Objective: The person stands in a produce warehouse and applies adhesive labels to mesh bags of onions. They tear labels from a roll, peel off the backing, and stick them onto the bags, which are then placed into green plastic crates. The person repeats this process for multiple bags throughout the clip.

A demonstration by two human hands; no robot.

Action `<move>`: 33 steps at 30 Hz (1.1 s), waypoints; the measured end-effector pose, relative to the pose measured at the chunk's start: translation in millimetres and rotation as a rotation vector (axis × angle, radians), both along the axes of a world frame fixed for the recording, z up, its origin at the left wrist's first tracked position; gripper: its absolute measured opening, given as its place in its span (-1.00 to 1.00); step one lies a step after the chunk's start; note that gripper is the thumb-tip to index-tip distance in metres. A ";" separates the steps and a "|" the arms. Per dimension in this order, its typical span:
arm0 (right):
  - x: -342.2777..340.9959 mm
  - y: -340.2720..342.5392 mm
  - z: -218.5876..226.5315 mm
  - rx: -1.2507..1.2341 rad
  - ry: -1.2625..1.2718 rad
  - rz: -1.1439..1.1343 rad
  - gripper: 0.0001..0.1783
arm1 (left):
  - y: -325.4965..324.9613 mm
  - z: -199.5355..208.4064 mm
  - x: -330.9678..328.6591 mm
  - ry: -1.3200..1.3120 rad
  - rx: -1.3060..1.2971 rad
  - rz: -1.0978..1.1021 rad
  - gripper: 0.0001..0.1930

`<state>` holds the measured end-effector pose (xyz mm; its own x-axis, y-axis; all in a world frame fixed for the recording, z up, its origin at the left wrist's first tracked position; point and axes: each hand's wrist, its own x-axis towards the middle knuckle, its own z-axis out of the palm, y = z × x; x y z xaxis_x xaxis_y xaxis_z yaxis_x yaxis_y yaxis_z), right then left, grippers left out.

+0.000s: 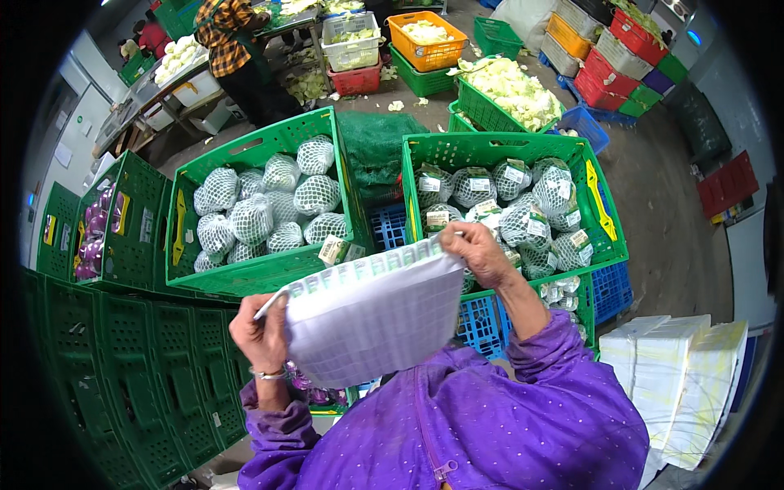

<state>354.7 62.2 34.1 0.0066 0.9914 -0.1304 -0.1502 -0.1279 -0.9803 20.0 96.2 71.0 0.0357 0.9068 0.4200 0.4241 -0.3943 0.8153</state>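
Between my two hands is a stack of label sheets (371,322), white with rows of small green-printed labels along the far edge. My left hand (261,333) pinches its left corner, and my right hand (480,251) grips the far right corner. Beyond the sheets at left stands a green crate (253,282) of round produce in white foam nets (251,219); no labels show on most of them. In the right green crate (506,147), net-wrapped produce (523,224) carries white and green labels. A few labels (333,250) show at the left crate's near right corner.
Green crates (114,367) line the left side, one holding purple produce (95,229). White foam boxes (661,376) stand at near right. Farther off are a crate of leaf trimmings (510,86), an orange crate (426,53), stacked crates (608,73) and a person in a checked shirt (224,37).
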 end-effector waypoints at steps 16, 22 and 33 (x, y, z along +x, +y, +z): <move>-7.7 39.3 27.4 0.123 -0.634 0.554 -0.69 | 22.1 -37.3 89.7 -0.144 -0.282 -0.310 -0.83; -1.4 62.7 27.0 0.382 -0.632 0.488 -0.72 | 34.8 -40.6 100.2 -0.211 -0.366 -0.229 -0.82; -29.0 53.3 14.0 0.762 -1.100 0.037 -0.90 | 50.1 -62.0 125.0 -0.234 -0.476 -0.191 -0.82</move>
